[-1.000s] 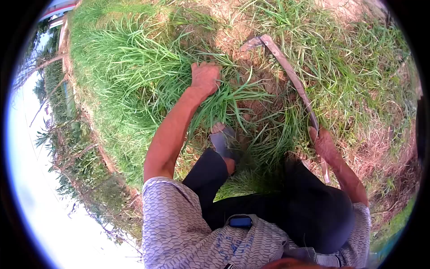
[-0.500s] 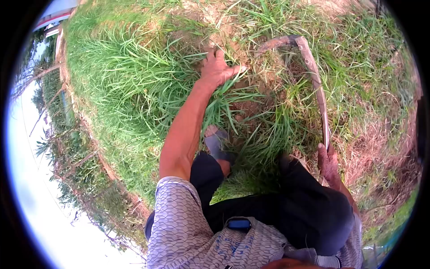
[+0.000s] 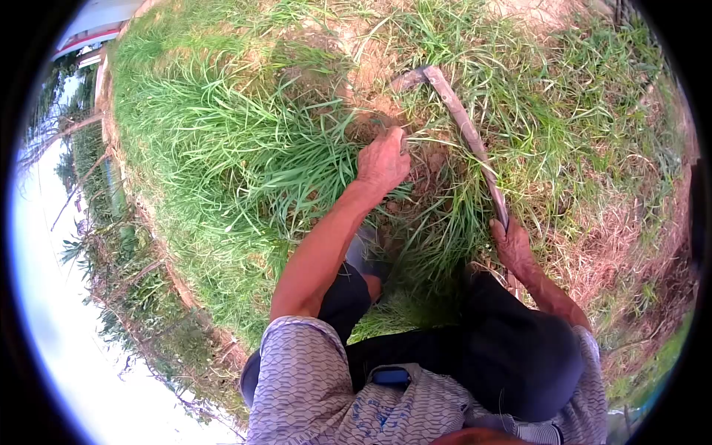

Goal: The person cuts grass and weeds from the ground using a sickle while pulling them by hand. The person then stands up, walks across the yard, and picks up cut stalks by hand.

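Nearest us, the shoe point(image 3: 360, 252) sits short of the left hand; a low, wide swing could catch it. The right hand point(image 3: 513, 248) is closed round the handle point(image 3: 469, 133) of the hooked tool; a loose or sweaty grip could let it twist. The left hand point(image 3: 383, 159) has bent fingers beside bare soil point(image 3: 434, 159); we can't tell if it grips anything. Green grass point(image 3: 274, 156) lies left of that hand, and long blades could hide roots or snag fingers. The metal head point(image 3: 410, 78) lies just beyond the left hand; pulling it back carelessly could cut those knuckles.
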### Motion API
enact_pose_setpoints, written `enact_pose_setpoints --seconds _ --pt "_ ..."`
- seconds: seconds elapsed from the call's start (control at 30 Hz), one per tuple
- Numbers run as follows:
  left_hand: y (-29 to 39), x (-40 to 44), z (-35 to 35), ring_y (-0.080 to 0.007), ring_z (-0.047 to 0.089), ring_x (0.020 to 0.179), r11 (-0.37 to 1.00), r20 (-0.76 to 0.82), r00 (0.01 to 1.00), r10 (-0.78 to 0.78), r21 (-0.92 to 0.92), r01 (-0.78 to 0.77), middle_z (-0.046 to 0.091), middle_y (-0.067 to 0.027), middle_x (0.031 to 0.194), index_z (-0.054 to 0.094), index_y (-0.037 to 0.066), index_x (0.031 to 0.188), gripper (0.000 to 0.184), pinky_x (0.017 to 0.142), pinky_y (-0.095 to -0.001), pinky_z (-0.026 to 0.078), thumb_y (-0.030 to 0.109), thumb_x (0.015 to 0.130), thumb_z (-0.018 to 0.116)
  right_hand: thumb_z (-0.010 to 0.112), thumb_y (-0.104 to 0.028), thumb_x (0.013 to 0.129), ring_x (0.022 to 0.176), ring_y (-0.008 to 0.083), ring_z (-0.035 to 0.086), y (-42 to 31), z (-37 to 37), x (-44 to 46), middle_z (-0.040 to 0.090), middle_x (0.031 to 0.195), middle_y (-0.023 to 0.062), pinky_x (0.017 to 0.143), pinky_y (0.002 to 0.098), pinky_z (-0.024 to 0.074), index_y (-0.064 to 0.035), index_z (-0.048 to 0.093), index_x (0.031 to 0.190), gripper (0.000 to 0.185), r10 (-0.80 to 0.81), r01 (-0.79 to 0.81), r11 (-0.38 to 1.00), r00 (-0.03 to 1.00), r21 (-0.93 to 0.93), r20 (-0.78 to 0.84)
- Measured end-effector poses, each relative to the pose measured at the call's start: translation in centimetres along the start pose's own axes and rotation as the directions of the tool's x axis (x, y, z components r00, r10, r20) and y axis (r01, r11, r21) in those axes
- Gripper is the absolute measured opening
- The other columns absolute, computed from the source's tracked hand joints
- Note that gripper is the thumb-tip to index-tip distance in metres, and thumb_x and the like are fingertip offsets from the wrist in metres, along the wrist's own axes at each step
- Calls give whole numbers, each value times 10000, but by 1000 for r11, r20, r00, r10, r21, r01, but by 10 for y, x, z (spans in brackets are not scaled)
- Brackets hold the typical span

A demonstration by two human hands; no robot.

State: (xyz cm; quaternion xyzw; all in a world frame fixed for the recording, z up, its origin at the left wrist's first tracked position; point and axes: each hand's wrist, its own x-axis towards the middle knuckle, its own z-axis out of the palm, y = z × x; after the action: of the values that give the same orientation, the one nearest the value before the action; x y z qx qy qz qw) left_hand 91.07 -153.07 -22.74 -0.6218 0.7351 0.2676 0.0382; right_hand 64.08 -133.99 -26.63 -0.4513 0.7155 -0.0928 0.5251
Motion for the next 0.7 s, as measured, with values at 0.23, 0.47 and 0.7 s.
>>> enact_pose_setpoints --seconds 0.23,0.47,0.7 --pt "-63 69 -11 -366 475 1184 986 -297 954 -35 144 81 439 -183 1324 587 137 1197 415 933 -476 427 234 802 672 513 -520 920 575 229 549 22 -32 -58 549 656 125 541 387 454 11 516 997 537 129 -141 950 990 278 62" --pt "-11 12 23 -378 350 1264 988 63 996 68 133 -76 341 -174 1414 555 104 1267 526 1006 -566 304 351 814 657 513 -484 932 463 205 525 50 -42 -41 531 600 117 410 349 423 -5 470 1043 494 75 -81 992 995 -98 -63" --pt "-4 -96 76 -367 503 1041 943 274 923 270 119 -311 461 -199 1139 575 57 1062 337 866 -493 415 139 737 615 573 -478 871 562 333 593 184 -59 -191 561 624 195 522 451 439 -16 526 946 471 239 -272 930 959 -247 -153"
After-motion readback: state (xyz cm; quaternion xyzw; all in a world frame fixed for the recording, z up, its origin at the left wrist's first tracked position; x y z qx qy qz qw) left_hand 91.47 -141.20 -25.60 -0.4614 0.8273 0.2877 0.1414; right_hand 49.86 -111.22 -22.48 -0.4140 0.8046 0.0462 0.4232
